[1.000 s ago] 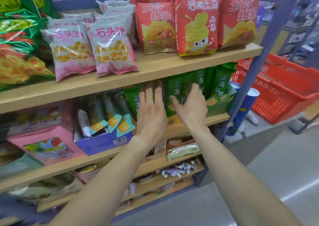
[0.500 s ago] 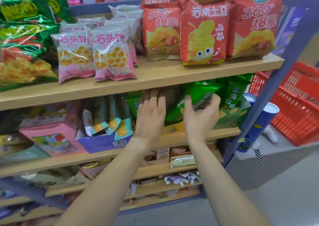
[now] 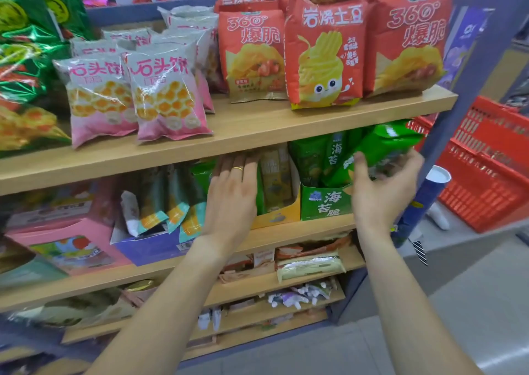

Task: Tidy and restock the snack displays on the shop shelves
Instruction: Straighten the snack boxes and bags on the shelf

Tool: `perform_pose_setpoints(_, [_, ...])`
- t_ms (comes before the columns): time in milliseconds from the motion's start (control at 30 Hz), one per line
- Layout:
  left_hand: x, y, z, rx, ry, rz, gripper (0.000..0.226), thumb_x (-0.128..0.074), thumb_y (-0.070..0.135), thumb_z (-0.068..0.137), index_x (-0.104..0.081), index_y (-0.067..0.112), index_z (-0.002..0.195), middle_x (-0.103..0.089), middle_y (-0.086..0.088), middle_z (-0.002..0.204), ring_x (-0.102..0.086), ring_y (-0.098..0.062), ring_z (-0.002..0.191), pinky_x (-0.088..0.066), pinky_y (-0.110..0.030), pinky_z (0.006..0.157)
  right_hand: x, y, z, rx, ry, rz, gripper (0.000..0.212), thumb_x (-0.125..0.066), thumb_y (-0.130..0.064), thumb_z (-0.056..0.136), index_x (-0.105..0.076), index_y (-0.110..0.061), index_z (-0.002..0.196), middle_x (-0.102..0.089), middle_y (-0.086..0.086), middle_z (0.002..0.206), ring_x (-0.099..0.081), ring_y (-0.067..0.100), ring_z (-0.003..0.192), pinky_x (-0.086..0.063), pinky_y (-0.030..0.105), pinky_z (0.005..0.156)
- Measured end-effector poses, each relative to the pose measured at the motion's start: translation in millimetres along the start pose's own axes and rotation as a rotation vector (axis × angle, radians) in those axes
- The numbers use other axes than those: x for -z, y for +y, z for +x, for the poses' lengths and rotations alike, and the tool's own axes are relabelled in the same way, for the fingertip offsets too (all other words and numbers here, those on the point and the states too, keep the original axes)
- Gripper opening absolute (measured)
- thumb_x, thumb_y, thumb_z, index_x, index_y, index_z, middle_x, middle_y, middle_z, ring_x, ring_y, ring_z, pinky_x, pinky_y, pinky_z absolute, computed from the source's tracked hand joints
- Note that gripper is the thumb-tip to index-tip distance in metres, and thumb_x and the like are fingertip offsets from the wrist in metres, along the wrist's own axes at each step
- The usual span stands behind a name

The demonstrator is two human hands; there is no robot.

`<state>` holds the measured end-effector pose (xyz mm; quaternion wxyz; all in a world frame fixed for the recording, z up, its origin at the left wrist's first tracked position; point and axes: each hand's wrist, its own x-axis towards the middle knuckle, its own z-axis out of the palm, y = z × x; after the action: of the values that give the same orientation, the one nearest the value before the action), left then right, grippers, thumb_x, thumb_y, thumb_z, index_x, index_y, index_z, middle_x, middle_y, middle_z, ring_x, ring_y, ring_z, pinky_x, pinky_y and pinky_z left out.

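Note:
My right hand (image 3: 380, 191) grips a green seaweed snack packet (image 3: 386, 145) at the right end of the middle shelf, tilted and lifted above its green display box (image 3: 326, 203). More green packets (image 3: 317, 157) stand upright in that box. My left hand (image 3: 232, 200), a ring on one finger, rests with straight fingers against the packets in the yellow display box (image 3: 279, 217), where olive-yellow packets (image 3: 274, 174) stand.
The wooden shelf above (image 3: 257, 128) carries pink-and-white bags (image 3: 166, 94) and red chip bags (image 3: 323, 51). A purple box of teal packets (image 3: 148, 245) and a pink box (image 3: 63, 240) sit left. A red basket (image 3: 492, 174) and a blue tube can (image 3: 423, 200) are at the right.
My right hand went from touching the green packets to gripping one and pulling it out to the right. My left hand stayed pressed against the packets. The camera moved closer.

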<state>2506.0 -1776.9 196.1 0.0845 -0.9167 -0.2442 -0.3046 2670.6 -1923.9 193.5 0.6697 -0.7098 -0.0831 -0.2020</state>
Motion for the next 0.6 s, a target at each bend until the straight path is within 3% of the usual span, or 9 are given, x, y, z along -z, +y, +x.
perform_pose_setpoints(67, [0.2, -0.6, 1.5, 0.007, -0.001, 0.0, 0.042, -0.082, -0.001, 0.075, -0.062, 0.004, 0.112, -0.064, -0.013, 0.084, -0.062, -0.035, 0.073, -0.05, -0.04, 0.062, -13.2, 8.9, 8.5, 0.063, -0.103, -0.22, 0.063, -0.078, -0.041, 0.081, -0.049, -0.012, 0.129, -0.065, 0.006, 0.117, -0.064, 0.026, 0.106, -0.055, 0.045, 0.089])
perform_pose_setpoints(200, [2.1, -0.5, 2.8, 0.021, -0.021, -0.015, 0.041, -0.079, 0.013, 0.085, -0.063, 0.007, 0.122, -0.062, -0.015, 0.084, -0.06, -0.036, 0.071, -0.05, -0.041, 0.062, -30.3, 21.1, 12.4, 0.137, -0.312, -0.568, 0.05, -0.081, -0.036, 0.08, -0.053, -0.006, 0.107, -0.066, 0.014, 0.105, -0.059, 0.037, 0.106, -0.051, 0.046, 0.083])
perform_pose_setpoints(300, [3.0, -0.3, 1.4, 0.019, -0.027, -0.021, 0.045, -0.078, 0.02, 0.088, -0.062, 0.012, 0.13, -0.059, -0.014, 0.079, -0.057, -0.031, 0.067, -0.045, -0.037, 0.059, -31.6, 24.9, 3.4, 0.157, -0.345, -0.67, 0.056, -0.081, -0.042, 0.079, -0.055, -0.001, 0.109, -0.065, 0.018, 0.107, -0.056, 0.039, 0.107, -0.05, 0.049, 0.086])
perform_pose_setpoints(400, [3.1, -1.6, -0.2, 0.02, -0.019, -0.048, 0.049, -0.079, 0.022, 0.088, -0.061, 0.011, 0.133, -0.063, -0.016, 0.09, -0.062, -0.034, 0.075, -0.05, -0.039, 0.062, -25.8, 19.1, -16.2, 0.229, -0.189, -0.581, 0.068, -0.077, -0.043, 0.081, -0.052, -0.002, 0.129, -0.058, 0.016, 0.121, -0.052, 0.034, 0.11, -0.048, 0.044, 0.088])
perform_pose_setpoints(467, [4.1, -3.4, -0.2, 0.016, -0.019, -0.067, 0.054, -0.081, 0.022, 0.087, -0.059, 0.007, 0.133, -0.066, -0.018, 0.101, -0.065, -0.037, 0.086, -0.055, -0.042, 0.069, -21.7, 7.9, -35.2, 0.355, -0.145, -0.407, 0.053, -0.071, -0.038, 0.089, -0.054, -0.006, 0.127, -0.057, 0.01, 0.117, -0.052, 0.024, 0.104, -0.044, 0.033, 0.084])
perform_pose_setpoints(533, [4.2, -6.6, 0.1, -0.009, -0.009, -0.089, 0.052, -0.082, 0.02, 0.086, -0.06, 0.002, 0.13, -0.068, -0.02, 0.1, -0.067, -0.039, 0.088, -0.057, -0.043, 0.071, -22.5, -4.2, -57.8, 0.412, -0.324, -0.206, 0.038, -0.069, -0.03, 0.093, -0.057, -0.01, 0.122, -0.059, 0.002, 0.11, -0.055, 0.015, 0.093, -0.047, 0.027, 0.079])
perform_pose_setpoints(600, [4.5, -11.0, 0.0, -0.026, -0.027, -0.127, 0.042, -0.074, 0.018, 0.092, -0.06, 0.001, 0.128, -0.068, -0.02, 0.1, -0.067, -0.039, 0.089, -0.056, -0.043, 0.073, -30.9, -11.3, -78.2, 0.424, -0.555, -0.168, 0.043, -0.071, -0.031, 0.09, -0.055, -0.012, 0.125, -0.06, -0.001, 0.111, -0.057, 0.011, 0.086, -0.048, 0.024, 0.073])
